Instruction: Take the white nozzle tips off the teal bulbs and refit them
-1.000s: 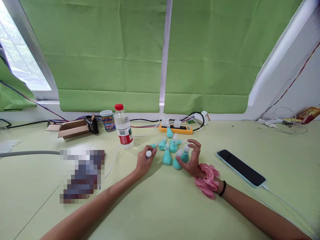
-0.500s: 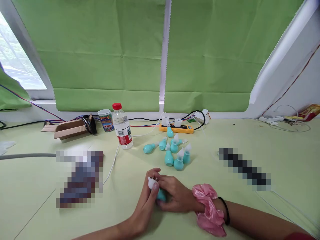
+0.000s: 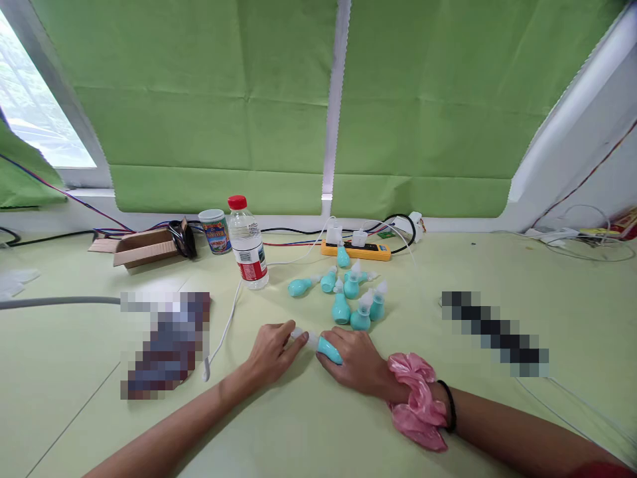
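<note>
My right hand [image 3: 355, 358] is wrapped round the teal squeeze bulb of a nasal aspirator [image 3: 330, 350]. From its left end sticks out a translucent nozzle [image 3: 312, 340], which my left hand [image 3: 271, 352] pinches between thumb and fingers. The aspirator lies nearly level, low over the table, between the two hands; whether bulb and nozzle are fully joined I cannot tell. Just beyond my hands, several more teal aspirators [image 3: 341, 310] with whitish tips are grouped, some upright and others on their sides.
Behind the group lies an orange power strip [image 3: 355, 250] with white plugs. A red-capped water bottle [image 3: 249, 249], a printed paper cup [image 3: 215, 232] and an open cardboard box [image 3: 144, 249] stand left of it. Blurred-out objects lie on both sides of the pale green table [image 3: 298, 431].
My left hand has shifted left and its grip is now on the nozzle end. The aspirator has turned from an upward tilt to nearly level. The view has shifted slightly.
</note>
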A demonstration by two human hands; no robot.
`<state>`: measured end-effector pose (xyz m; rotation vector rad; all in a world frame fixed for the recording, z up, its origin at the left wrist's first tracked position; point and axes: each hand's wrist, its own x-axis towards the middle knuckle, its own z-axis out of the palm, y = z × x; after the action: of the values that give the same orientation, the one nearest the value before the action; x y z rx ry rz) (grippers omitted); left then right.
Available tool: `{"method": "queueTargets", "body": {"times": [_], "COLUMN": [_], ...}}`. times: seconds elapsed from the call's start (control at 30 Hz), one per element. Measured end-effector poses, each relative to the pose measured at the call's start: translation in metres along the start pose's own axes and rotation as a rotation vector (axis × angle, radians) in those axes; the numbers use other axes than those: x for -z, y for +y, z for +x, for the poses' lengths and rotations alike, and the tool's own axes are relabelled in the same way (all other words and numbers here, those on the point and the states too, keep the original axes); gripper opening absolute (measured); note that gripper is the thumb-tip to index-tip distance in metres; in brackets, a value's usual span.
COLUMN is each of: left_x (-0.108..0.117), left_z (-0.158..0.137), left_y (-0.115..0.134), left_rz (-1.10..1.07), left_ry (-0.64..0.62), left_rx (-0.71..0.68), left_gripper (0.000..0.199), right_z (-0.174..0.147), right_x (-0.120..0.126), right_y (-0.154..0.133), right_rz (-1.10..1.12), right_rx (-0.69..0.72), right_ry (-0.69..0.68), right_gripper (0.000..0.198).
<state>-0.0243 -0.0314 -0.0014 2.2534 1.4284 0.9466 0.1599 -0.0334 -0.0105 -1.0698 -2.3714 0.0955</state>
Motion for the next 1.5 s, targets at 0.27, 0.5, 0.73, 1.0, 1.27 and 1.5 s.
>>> {"method": "queueTargets", "body": {"times": [0.27,0.5,0.73,1.0,1.27,1.5], "left_x": [0.003,0.006,0.005,-0.001,-0.005,0.013], "left_z": [0.007,0.002,-0.002,-0.001,-0.001,0.006], "left_y": [-0.001,-0.003,0.001,0.001,0.004,0.005], "left_rz": [0.48,0.286,0.057,0.273,0.347,0.134], "left_ry": [-0.125,-0.016,0.071,0.175,0.32,0.067], "left_rx": [-0.019,-0.16,-0.441,-0.62,-0.717,-0.558], "left_gripper": [0.032,0.022,0.026,0.017,0.008,0.01], "right_z": [0.0,0.002,0.003,0.001,0.001,0.0], "right_x": [0.009,0.004,0.001,-0.002,-0.003,-0.003], "right_y": [0.0,0.002,0.006,0.003,0.0,0.001], "right_rz": [0.372,0.351,0.268,0.119,0.102,0.092], "right_rx": [-0.092,0.019,0.084,0.101,0.108,0.105], "right_ry": [0.162,0.262,0.303,0.368,0.36,0.344], "right_gripper": [0.02,0.02,0.017,0.013,0.013,0.012]}}
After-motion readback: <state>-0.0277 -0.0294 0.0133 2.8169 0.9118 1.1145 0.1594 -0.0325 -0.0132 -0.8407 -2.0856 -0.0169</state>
